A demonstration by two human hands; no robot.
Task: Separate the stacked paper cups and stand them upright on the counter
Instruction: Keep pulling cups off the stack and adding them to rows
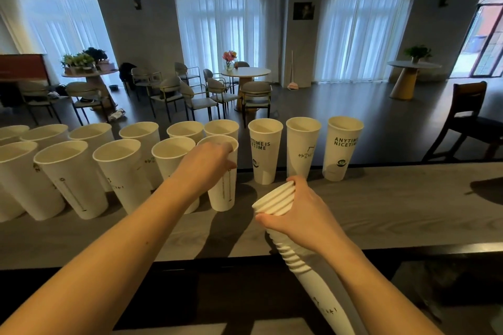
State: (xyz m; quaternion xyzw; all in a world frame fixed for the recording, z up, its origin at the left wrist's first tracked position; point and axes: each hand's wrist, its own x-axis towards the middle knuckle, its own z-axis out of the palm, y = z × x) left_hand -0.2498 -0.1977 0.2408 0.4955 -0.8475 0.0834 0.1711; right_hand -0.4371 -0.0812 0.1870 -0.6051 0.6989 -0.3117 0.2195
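White paper, thin and light, is what both hands are dealing with. The left hand (209, 162), at the centre of the frame, is closed around the upper wall of a single cup (221, 190) that stands upright on the grey wood-grain surface (394, 212), fingers wrapped just under its rim. The right hand (302, 215), lower and to the right of centre, grips the nested stack (288, 250) near its open end, thumb below and fingers (298, 181) curled over the top rims; the stack slants down toward the bottom edge of the frame, its base out past the near edge of the surface.

Outward from the hands, two rows of separated cups (122, 168) run off to the left edge, and three more printed cups (265, 155) stand in a line to the right of centre, near the far edge.

Such cups probably weigh almost nothing, tip easily and dent if squeezed, so a loose hold on the wall below the rolled rim looks safest. Nested ones likely cling by friction; pulling at the topmost rim while the other hand steadies the stack should free one.
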